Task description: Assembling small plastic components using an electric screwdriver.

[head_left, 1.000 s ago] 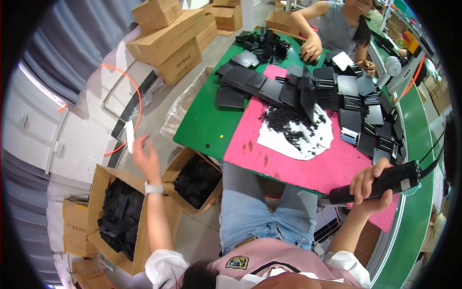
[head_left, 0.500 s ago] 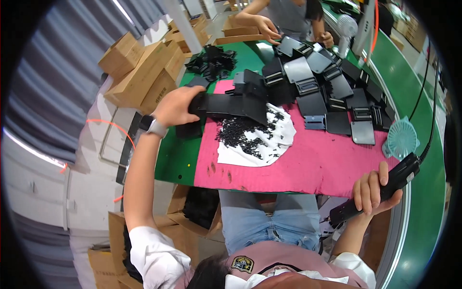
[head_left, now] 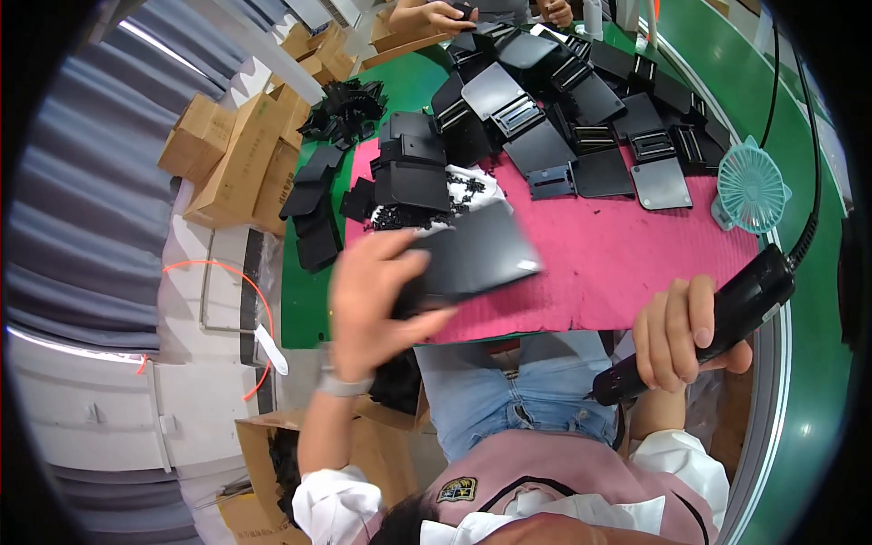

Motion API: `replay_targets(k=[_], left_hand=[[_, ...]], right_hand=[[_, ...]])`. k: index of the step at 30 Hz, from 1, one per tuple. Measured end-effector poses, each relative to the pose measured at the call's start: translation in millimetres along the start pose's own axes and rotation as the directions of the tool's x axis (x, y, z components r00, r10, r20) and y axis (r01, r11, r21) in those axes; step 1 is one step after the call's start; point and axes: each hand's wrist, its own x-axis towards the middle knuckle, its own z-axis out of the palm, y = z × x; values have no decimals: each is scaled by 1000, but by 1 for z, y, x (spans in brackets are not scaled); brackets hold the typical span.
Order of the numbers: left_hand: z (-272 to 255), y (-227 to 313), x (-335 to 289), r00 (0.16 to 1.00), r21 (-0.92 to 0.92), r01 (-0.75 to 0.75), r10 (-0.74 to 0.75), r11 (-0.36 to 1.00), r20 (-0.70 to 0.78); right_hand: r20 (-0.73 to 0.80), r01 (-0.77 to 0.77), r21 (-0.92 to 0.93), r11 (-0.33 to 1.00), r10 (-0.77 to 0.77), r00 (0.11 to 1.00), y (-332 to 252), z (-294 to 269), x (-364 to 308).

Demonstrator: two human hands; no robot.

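Note:
My left hand (head_left: pixel 368 295), slightly blurred, grips the left end of a flat black panel (head_left: pixel 481 254) and holds it tilted above the pink sheet (head_left: pixel 590 263). My right hand (head_left: pixel 677 336) is wrapped round a black electric screwdriver (head_left: pixel 761 286), its tip pointing down and left over my lap. Beyond the panel, a white cloth (head_left: pixel 486 186) carries many tiny black screws (head_left: pixel 391 218), partly hidden. A stack of black hinged parts (head_left: pixel 413 168) stands at the cloth's far left side.
Black panels with slotted brackets (head_left: pixel 590 136) are heaped across the far right of the green table (head_left: pixel 359 68). Small black parts (head_left: pixel 345 109) lie at the far left. A teal mesh fan cover (head_left: pixel 752 186) stands right. Another person's hand (head_left: pixel 450 16) works opposite. Cardboard boxes (head_left: pixel 241 159) stand left.
My left hand has come toward me from beside the stack, with a black panel in it. The right hand still holds the screwdriver. The whole view has shifted.

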Motion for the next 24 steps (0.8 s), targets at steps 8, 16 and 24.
replay_targets(k=[8,16,24], left_hand=[[61,24,30,989,-152,-113,126,982,80],[78,-22,48,969,-47,163,-151,985,196],[84,-25,44,945,-169,295,-262,940,194]], right_hand=[[116,-75,-65,995,83,990,-2,6,4],[114,-79,-37,996,83,990,3,-2,9],[106,-53,-73,996,60,993,2,-1,13]])
